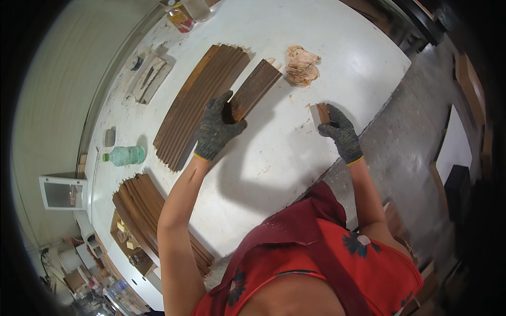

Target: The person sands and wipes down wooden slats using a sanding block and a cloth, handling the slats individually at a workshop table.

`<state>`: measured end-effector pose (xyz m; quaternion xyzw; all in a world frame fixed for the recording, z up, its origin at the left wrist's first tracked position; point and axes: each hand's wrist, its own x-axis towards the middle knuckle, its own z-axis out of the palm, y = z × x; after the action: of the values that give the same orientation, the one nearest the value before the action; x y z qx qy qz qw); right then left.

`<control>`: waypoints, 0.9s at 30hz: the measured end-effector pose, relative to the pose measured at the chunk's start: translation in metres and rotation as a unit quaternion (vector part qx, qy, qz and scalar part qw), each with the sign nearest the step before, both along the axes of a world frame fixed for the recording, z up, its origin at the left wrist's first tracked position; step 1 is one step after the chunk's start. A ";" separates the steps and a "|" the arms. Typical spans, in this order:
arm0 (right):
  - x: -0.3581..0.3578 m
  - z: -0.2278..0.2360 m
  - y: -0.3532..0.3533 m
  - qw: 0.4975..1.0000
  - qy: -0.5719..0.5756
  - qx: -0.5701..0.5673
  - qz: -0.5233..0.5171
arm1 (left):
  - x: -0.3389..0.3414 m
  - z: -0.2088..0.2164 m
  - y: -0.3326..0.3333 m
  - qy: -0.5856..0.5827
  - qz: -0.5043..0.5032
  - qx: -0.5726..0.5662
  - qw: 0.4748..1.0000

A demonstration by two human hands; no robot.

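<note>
My left hand (pixel 217 129), in a dark knitted glove with a yellow cuff, is closed on the near end of a small bundle of dark brown wooden strips (pixel 256 89). Its far end shows pale tips. Close on the left lies a larger row of curved brown wooden strips (pixel 203 97), side by side on the white table (pixel 279 174). My right hand (pixel 342 136), gloved the same way, grips a small brown block (pixel 322 112) near the table's right edge. What the block is made of I cannot tell.
A crumpled tan cloth (pixel 303 66) lies beyond the bundle. More wooden strips (pixel 142 203) rest at the left, near a green bottle (pixel 125 156) on its side. A worn whitish block (pixel 153 79) lies at the far left, with a jar (pixel 180 20) at the back.
</note>
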<state>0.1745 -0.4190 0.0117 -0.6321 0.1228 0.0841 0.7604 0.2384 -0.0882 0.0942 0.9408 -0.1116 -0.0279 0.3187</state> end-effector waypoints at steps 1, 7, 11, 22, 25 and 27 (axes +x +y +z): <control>0.000 0.009 0.005 0.999 0.000 0.045 0.015 | -0.013 0.019 0.003 -0.011 -0.004 -0.019 1.000; 0.009 0.058 0.057 0.953 -0.017 0.286 0.102 | -0.071 0.066 0.042 -0.061 0.021 -0.353 0.933; 0.014 0.088 0.090 0.965 -0.077 0.176 0.177 | -0.111 0.089 0.065 -0.062 0.048 -0.486 0.871; -0.018 0.173 0.186 0.906 -0.290 0.097 0.292 | -0.182 0.116 0.070 -0.114 0.199 -0.483 0.845; -0.019 0.161 0.208 0.866 -0.328 0.185 0.328 | -0.158 0.106 0.058 -0.177 0.179 -0.243 0.937; -0.041 0.174 0.223 0.879 -0.283 0.167 0.346 | -0.159 0.084 0.062 -0.238 0.162 -0.323 0.902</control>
<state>0.1336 -0.1963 0.1858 -0.4945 -0.3399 0.1789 0.7797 0.0797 -0.0263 0.1779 0.7699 -0.0335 0.2861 0.5694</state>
